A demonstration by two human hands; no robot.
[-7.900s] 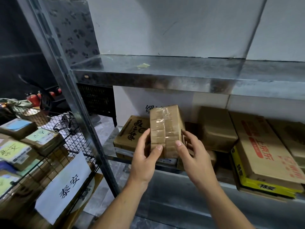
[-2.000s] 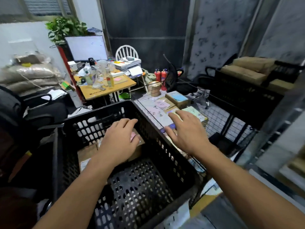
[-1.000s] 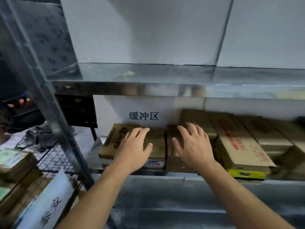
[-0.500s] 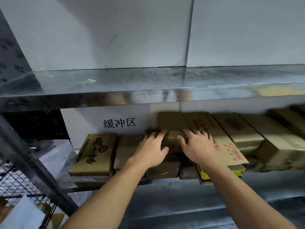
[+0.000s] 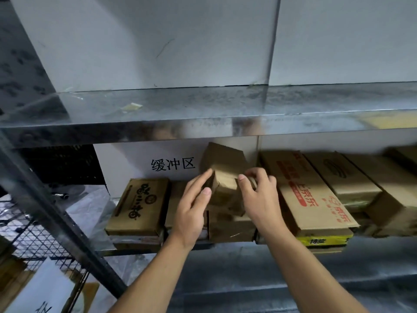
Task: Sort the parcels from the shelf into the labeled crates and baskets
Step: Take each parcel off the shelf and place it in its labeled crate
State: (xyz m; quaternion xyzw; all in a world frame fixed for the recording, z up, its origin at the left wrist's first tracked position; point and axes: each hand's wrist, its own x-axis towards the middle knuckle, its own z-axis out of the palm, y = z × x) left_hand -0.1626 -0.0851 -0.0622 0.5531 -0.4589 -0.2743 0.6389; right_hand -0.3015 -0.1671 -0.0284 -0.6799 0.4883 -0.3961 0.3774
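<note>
A small plain brown parcel point(image 5: 223, 170) is tilted up on end above the other boxes on the metal shelf point(image 5: 203, 120). My left hand point(image 5: 194, 204) holds its left side, fingers straight along it and thumb on its front. My right hand point(image 5: 259, 195) grips its right side with curled fingers. Under it lies another plain brown box point(image 5: 230, 224). A box with a black cartoon print point(image 5: 140, 206) lies to the left. A long box with red print point(image 5: 309, 195) lies to the right.
A white sign with black characters point(image 5: 172, 164) hangs on the shelf's back wall. More brown boxes point(image 5: 352, 181) fill the shelf's right end. A slanted metal upright point(image 5: 56, 213) and a wire basket point(image 5: 38, 242) with a white label stand at lower left.
Half a second ago both hands lay flat on the boxes. Now they have tipped one small parcel up off the stack and hold it between them.
</note>
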